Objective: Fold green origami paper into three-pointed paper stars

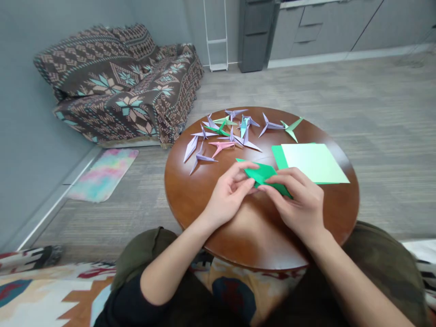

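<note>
A partly folded sheet of green paper (261,172) is held between both hands, above the near middle of the round table. My left hand (233,188) pinches its left side, thumb in front and fingers along the back edge. On the right part, my right hand (296,195) grips the paper with thumb and fingertips close to the centre fold. Fingers cover some of its lower edge. Just beyond my right hand lies a stack of square paper (315,161), pale green on top with darker green sticking out beneath.
Several folded paper pieces, among them a pink one (221,146) and a light green one (292,129), lie at the back of the brown table (190,195). A covered sofa (129,91) stands beyond, left. My knees flank the table.
</note>
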### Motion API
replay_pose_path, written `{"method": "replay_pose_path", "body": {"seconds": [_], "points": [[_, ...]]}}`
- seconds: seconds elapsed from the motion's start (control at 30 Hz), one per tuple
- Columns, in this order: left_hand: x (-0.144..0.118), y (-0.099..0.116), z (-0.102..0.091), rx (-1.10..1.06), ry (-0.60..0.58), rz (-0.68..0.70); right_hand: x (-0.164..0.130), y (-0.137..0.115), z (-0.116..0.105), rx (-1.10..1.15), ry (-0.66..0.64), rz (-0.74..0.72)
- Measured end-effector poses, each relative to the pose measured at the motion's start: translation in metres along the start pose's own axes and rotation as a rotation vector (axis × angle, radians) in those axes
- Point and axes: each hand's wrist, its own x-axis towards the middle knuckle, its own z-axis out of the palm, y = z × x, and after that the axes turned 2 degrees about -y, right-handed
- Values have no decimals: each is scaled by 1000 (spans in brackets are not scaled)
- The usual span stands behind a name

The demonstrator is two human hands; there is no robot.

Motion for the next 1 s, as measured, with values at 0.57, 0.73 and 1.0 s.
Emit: {"method": "replay_pose_path", "body": {"seconds": [0.57,0.73,1.0], "points": [[0,6,-10,187,165,81,-1,0,-5,267,-91,306],[1,6,-10,197,207,98,-1,1,-7,318,-141,267],[-2,10,-6,186,206,92,1,-7,-4,457,-95,393]]}}
